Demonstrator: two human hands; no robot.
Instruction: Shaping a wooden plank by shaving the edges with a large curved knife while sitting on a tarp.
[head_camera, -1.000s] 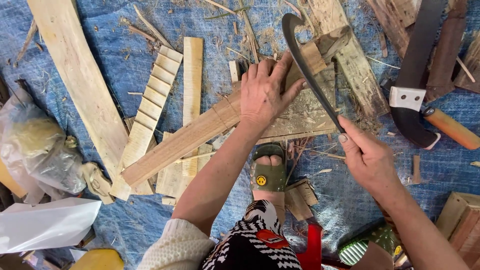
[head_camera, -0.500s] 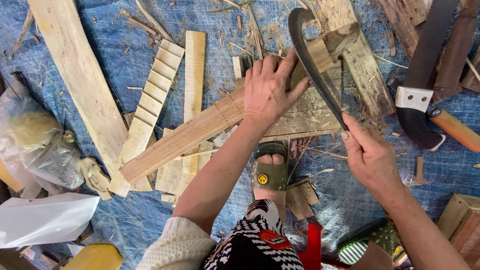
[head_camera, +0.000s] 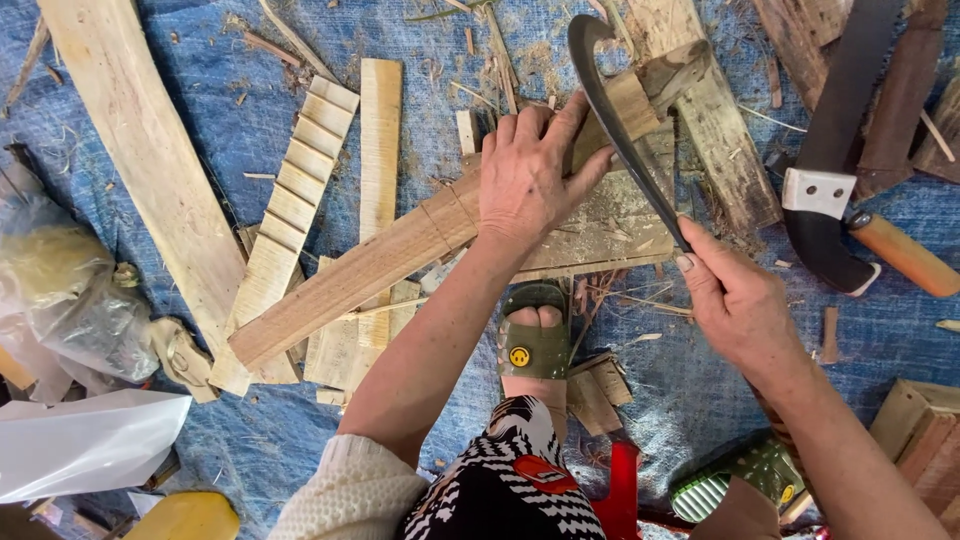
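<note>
My left hand (head_camera: 530, 175) presses down on a long wooden slat (head_camera: 360, 275) that lies diagonally over a flat board (head_camera: 610, 235) on the blue tarp. In my right hand (head_camera: 735, 300) is the handle of a curved dark billhook (head_camera: 615, 115). Its hooked blade rests against the slat's far end, just right of my left fingers. A foot in a green sandal (head_camera: 533, 345) sits below the board.
Planks lie about: a long pale plank (head_camera: 150, 170) at left, a notched strip (head_camera: 290, 200), a short board (head_camera: 380, 140). A second dark blade with an orange handle (head_camera: 835, 190) rests at right. Plastic bags (head_camera: 70, 300) at left, wooden boxes (head_camera: 925, 440) at lower right.
The billhook blade has shifted slightly toward the slat's end and my right hand has moved up a little. My left hand keeps pressing the slat.
</note>
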